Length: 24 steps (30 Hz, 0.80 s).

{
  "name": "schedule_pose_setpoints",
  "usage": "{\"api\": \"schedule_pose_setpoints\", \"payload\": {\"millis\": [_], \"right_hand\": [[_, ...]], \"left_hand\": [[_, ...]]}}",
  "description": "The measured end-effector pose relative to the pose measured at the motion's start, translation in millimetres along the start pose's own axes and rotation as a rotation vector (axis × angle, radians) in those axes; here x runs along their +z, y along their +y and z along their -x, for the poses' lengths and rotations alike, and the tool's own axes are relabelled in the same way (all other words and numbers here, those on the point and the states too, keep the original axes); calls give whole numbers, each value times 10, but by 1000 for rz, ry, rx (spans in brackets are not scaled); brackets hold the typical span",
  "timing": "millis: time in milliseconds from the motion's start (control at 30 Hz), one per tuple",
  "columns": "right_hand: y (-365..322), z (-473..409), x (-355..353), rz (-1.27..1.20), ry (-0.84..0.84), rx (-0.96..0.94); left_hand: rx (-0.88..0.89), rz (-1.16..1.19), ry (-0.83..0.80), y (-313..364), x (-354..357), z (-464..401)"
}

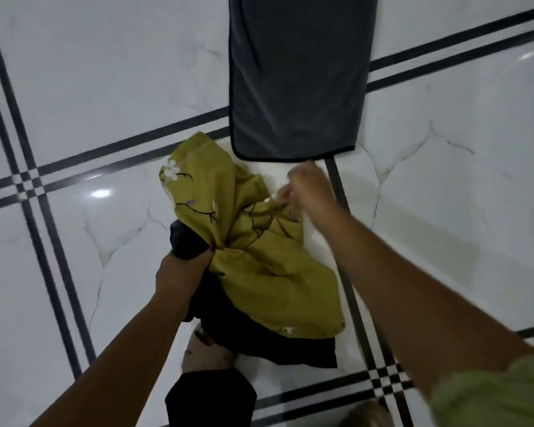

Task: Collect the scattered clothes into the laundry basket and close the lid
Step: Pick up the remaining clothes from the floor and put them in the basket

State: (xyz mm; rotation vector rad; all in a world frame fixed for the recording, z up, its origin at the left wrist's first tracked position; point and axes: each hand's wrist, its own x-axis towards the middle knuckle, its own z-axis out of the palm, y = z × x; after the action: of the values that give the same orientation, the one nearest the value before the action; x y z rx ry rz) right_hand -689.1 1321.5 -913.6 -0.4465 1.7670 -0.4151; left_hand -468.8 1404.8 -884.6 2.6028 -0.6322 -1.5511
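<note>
Left grip fisted around clothes

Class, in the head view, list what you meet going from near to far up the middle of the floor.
Bare foot → black garment → olive floral cloth → grey mat.

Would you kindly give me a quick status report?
Left hand grip shut on olive floral cloth and black garment. Right hand pinching cloth's edge. Grey towel ahead. Basket unseen.
</note>
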Motion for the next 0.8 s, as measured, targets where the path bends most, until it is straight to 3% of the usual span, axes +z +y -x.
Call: {"api": "schedule_pose_setpoints", "payload": {"millis": [67,167,233,333,400,500,533,567,600,667,700,733,800], "right_hand": [[-264,-366,-288,483,288,-358],[-348,-739,-569,1248,200,-405],[-157,-714,-597,1453,238,-474],[359,-385,-544,1248,101,-421],[772,10,-556,1160,-166,-186],[1151,756,-562,1016,-742,385],[1165,952,-621,877,-800,450],[1183,1014,-705,756,-743,382],[1230,1012,-809,691,-537,218],[1316,894,-1053,624,90,-20],[1390,837,-1159,633,299,-37],[1495,787,-1238,632,392,22],[1735,748,-1220,492,383,323]], "left_hand": [[33,-32,45,39,52,-38],[70,-23,59,-40,104,-80],[74,-32,48,-69,64,-50],[87,-43,79,-118,-55,105],[83,-51,104,-187,-167,260],[79,-56,131,-322,-284,537],[77,-72,134,-367,-297,598],[72,-87,135,-414,-307,638],[66,-102,131,-456,-303,674],[67,-123,116,-553,-261,697],[68,-121,109,-586,-232,697],[75,-115,98,-588,-183,695],[91,-104,76,-564,-66,654]]}}
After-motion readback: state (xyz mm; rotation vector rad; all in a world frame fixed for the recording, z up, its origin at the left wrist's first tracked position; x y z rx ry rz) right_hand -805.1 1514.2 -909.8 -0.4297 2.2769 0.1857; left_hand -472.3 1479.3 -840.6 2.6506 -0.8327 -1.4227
